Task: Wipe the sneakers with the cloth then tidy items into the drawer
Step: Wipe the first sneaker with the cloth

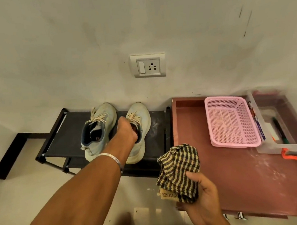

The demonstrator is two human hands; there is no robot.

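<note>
In the head view, the left hand [127, 131] gripped the right sneaker [140, 131] by its opening on the rack [60, 140]; the right hand [201, 193] clutched the cloth [179, 171] nearby. Wiping seemingly came next: lift, then rub.

Pale grey-green sneakers [116, 132], black-and-yellow striped cloth [179, 171], pink perforated basket [232, 122], reddish-brown table [242, 175]

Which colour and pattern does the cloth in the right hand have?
The cloth held by the right hand has dark and pale yellow stripes; the head view shows it.
</note>
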